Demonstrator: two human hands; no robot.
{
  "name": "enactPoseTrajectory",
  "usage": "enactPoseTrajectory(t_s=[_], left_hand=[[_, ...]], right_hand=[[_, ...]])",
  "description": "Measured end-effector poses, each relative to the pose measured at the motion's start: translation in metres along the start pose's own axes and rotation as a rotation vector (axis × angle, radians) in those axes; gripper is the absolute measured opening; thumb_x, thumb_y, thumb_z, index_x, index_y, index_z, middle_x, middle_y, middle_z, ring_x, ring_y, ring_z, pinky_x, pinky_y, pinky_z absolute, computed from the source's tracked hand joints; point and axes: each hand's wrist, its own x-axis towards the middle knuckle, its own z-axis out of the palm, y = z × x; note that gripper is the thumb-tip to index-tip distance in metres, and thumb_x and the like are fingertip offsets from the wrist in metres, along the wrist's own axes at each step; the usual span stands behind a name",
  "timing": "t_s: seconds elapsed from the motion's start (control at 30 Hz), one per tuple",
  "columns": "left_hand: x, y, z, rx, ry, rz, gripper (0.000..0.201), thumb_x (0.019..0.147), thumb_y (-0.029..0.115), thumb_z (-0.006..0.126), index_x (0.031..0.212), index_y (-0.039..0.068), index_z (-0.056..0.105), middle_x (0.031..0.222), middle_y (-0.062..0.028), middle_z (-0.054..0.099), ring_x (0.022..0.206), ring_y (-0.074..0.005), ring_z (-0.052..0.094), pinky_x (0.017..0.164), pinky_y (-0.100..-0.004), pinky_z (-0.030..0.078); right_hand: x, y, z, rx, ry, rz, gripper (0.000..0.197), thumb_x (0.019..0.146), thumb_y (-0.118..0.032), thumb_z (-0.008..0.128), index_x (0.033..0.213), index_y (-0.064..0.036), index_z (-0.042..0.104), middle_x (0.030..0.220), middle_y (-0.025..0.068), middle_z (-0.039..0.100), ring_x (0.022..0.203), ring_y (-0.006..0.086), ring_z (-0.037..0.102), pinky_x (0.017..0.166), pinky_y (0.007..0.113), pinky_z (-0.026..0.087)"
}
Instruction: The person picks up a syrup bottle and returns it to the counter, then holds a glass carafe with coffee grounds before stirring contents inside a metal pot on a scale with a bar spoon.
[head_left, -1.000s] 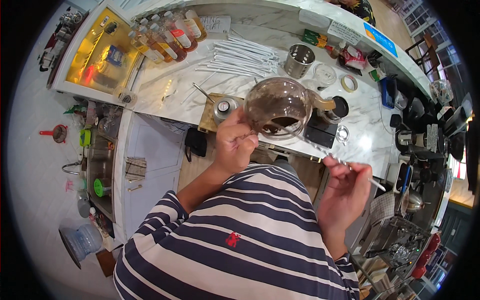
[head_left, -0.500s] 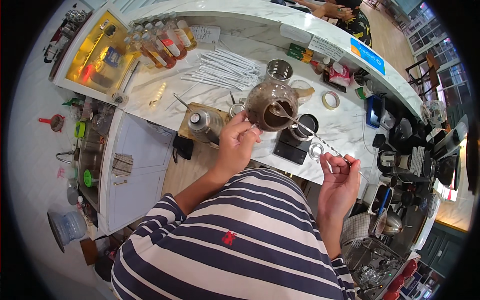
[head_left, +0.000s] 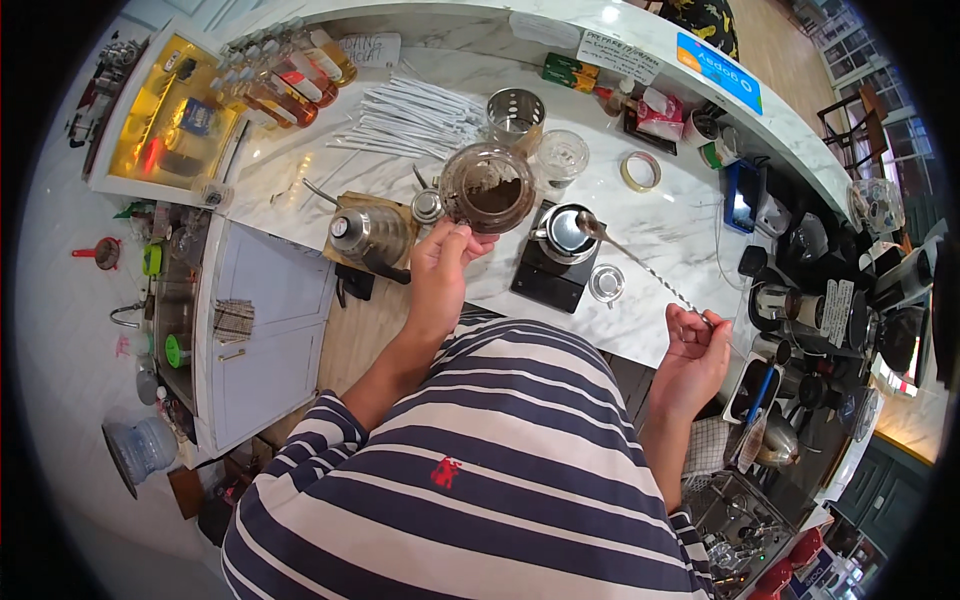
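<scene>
The marble table [head_left: 690,200] spans the middle of the frame. Left of centre stands a steel gooseneck kettle [head_left: 370,238]. Just above centre is a glass carafe [head_left: 490,195] with dark brown contents, the grip of the left hand [head_left: 443,265] clasping its near edge. To its right, a black scale [head_left: 548,287] bears a metal cup [head_left: 568,235]. At right, the right hand's [head_left: 696,362] grip pinches a twisted-stem bar spoon [head_left: 652,268].
</scene>
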Motion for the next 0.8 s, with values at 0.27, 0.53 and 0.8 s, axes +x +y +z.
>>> enactPoseTrajectory(t_s=[0.27, 0.53, 0.8], left_hand=[[0.01, 0.0, 0.016, -0.063, 0.019, -0.077, 0.032, 0.106, 0.019, 0.045, 0.082, 0.002, 0.057, 0.094, -0.0173, 0.07, 0.1, -0.029, 0.071, 0.093, -0.0409, 0.055], [0.023, -0.002, 0.018, -0.04, 0.016, -0.104, 0.03, 0.106, 0.02, 0.046, 0.084, 0.003, 0.057, 0.097, -0.0179, 0.071, 0.101, -0.0291, 0.071, 0.093, -0.0415, 0.055], [0.034, -0.007, 0.021, -0.063, -0.009, -0.13, 0.029, 0.106, 0.02, 0.047, 0.085, 0.003, 0.057, 0.098, -0.0183, 0.071, 0.101, -0.0301, 0.071, 0.092, -0.0423, 0.055]], right_hand=[[0.025, 0.034, -0.009, -0.199, 0.024, 0.016, 0.029, 0.11, -0.024, 0.037, 0.108, 0.0004, 0.052, 0.088, 0.019, 0.072, 0.091, 0.0324, 0.072, 0.098, 0.043, 0.052], [0.037, 0.047, -0.002, -0.256, -0.049, 0.021, 0.031, 0.111, -0.027, 0.038, 0.108, 0.0001, 0.052, 0.088, 0.0196, 0.072, 0.091, 0.031, 0.072, 0.097, 0.04, 0.052], [0.039, 0.047, -0.006, -0.27, -0.048, 0.035, 0.031, 0.111, -0.027, 0.038, 0.106, -0.0006, 0.053, 0.088, 0.0197, 0.072, 0.091, 0.0303, 0.072, 0.097, 0.039, 0.052]])
